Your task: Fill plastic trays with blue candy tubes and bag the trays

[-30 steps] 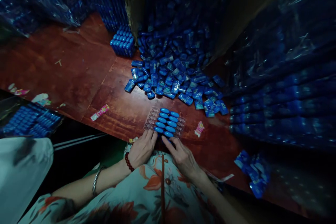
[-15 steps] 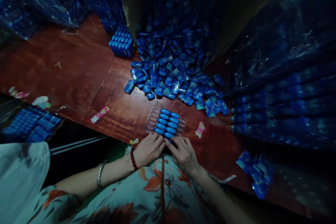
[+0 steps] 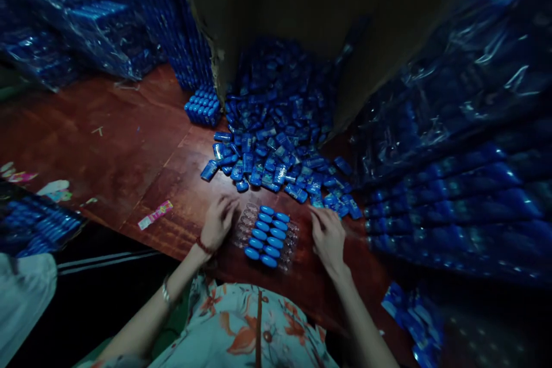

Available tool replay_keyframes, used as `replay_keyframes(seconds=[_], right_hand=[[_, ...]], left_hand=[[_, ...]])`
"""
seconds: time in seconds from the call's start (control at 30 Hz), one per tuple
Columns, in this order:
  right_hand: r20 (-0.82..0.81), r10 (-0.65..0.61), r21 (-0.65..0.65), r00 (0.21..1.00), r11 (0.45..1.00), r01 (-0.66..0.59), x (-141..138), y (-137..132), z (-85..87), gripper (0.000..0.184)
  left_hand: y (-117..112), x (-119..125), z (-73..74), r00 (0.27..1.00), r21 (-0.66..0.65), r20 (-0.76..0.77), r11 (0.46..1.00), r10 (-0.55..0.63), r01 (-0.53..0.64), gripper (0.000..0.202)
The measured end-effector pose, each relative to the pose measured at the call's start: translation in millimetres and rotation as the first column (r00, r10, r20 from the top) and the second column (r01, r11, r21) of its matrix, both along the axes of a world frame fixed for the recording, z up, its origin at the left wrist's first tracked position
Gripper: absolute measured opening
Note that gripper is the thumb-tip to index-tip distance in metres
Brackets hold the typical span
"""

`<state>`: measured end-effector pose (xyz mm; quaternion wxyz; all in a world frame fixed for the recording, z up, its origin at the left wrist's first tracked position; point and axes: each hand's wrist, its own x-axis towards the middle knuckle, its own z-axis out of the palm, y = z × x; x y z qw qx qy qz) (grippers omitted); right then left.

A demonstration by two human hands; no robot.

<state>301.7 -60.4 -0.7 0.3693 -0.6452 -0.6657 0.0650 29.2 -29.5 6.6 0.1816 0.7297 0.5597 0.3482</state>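
Observation:
Two rows of blue containers with rounded tops (image 3: 259, 234) stand side by side on the table in front of me. Under and beside them shows a clear bumpy plastic sheet or tray (image 3: 290, 247). My left hand (image 3: 218, 223), wearing a beaded bracelet, is just left of the tray, its fingers loosely bent and apart with nothing seen in them. To the tray's right is my right hand (image 3: 328, 236), its fingers reaching inward near the loose pile. That hand is open too, and I see nothing in it. Beyond the tray lies a heap of small blue wrapped containers (image 3: 271, 161).
The heap spills from a tall cardboard box (image 3: 297, 6). A neat block of blue containers (image 3: 202, 106) stands left of it. Wrapped stacks (image 3: 435, 213) rise at right. A pink label strip (image 3: 155, 215) lies on the reddish table (image 3: 107, 167). A white sleeve (image 3: 28, 299) shows at left.
Both my hands have left the near edge of the blue rows. They have parted and moved forward, one to each side of the tray. The view has tilted up somewhat.

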Motion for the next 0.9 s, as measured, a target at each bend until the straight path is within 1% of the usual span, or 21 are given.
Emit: replay_keyframes(seconds=[0.03, 0.07, 0.13, 0.2, 0.23, 0.3, 0.37, 0.43, 0.5, 0.53, 0.6, 0.67, 0.7, 0.77, 0.8, 0.83, 0.9], right_hand=[[0.082, 0.004, -0.022, 0.997, 1.0, -0.003, 1, 16, -2.1, 0.029], [0.172, 0.022, -0.053, 0.985, 0.999, -0.013, -1, 30, -4.0, 0.03], [0.328, 0.066, -0.129, 0.942, 0.991, -0.024, -7, 50, -7.5, 0.034], [0.413, 0.088, -0.183, 0.906, 0.983, -0.013, -13, 55, -10.9, 0.035], [0.426, 0.092, -0.198, 0.9, 0.98, -0.006, -14, 53, -12.5, 0.035], [0.392, 0.1, -0.211, 0.914, 0.977, -0.017, -13, 42, -14.7, 0.035], [0.281, 0.105, -0.208, 0.954, 0.977, -0.046, -8, 24, -15.1, 0.036], [0.105, 0.073, -0.226, 0.992, 0.973, -0.048, 0, 5, -13.7, 0.036], [-0.091, -0.032, -0.315, 0.995, 0.949, 0.002, 7, -14, -11.4, 0.035], [-0.186, -0.105, -0.374, 0.977, 0.927, 0.028, 9, -22, -10.3, 0.037], [-0.367, -0.247, -0.462, 0.897, 0.885, 0.054, 13, -35, -7.6, 0.044], [-0.534, -0.334, -0.478, 0.777, 0.877, 0.049, 13, -43, -3.9, 0.051], [-0.601, -0.355, -0.472, 0.716, 0.881, 0.04, 12, -46, -1.4, 0.054], [-0.688, -0.369, -0.466, 0.625, 0.885, 0.009, 10, -48, 4.7, 0.057], [-0.713, -0.369, -0.465, 0.596, 0.885, -0.008, 10, -48, 7.8, 0.058], [-0.727, -0.368, -0.464, 0.58, 0.886, -0.02, 10, -48, 10.4, 0.057], [-0.732, -0.368, -0.469, 0.573, 0.883, -0.033, 11, -49, 13.9, 0.054]], left_hand=[[18, 2, -4.6, 0.999, -0.019, -0.002, 0.999, 0.043, -0.043, 0.022], [35, 5, -9.0, 0.997, -0.028, -0.047, 0.998, 0.06, -0.062, 0.02], [60, 11, -17.8, 0.983, -0.037, -0.169, 0.996, 0.069, -0.076, 0.027], [72, 17, -26.5, 0.966, -0.03, -0.248, 0.996, 0.073, -0.083, 0.037], [74, 18, -30.5, 0.963, -0.02, -0.258, 0.996, 0.078, -0.086, 0.038], [72, 16, -37.2, 0.966, 0.007, -0.245, 0.997, 0.082, -0.083, 0.036], [67, 9, -40.5, 0.97, 0.018, -0.237, 0.999, 0.048, -0.045, 0.034], [60, -1, -39.5, 0.969, -0.006, -0.248, 1.0, -0.018, 0.017, 0.035], [51, -10, -34.6, 0.964, -0.065, -0.252, 0.996, -0.078, 0.064, 0.04], [47, -14, -31.1, 0.965, -0.099, -0.249, 0.993, -0.087, 0.064, 0.044], [41, -17, -23.0, 0.965, -0.152, -0.252, 0.988, -0.066, 0.028, 0.055], [40, -16, -14.6, 0.956, -0.169, -0.288, 0.986, -0.052, 0.003, 0.061], [41, -14, -10.7, 0.944, -0.173, -0.322, 0.985, -0.071, 0.015, 0.061], [47, -10, -3.9, 0.894, -0.206, -0.416, 0.975, -0.165, 0.085, 0.049], [51, -9, -1.2, 0.856, -0.241, -0.465, 0.963, -0.226, 0.123, 0.044], [54, -8, 1.0, 0.814, -0.281, -0.507, 0.947, -0.283, 0.154, 0.042], [56, -9, 4.2, 0.739, -0.367, -0.564, 0.914, -0.367, 0.174, 0.05]])
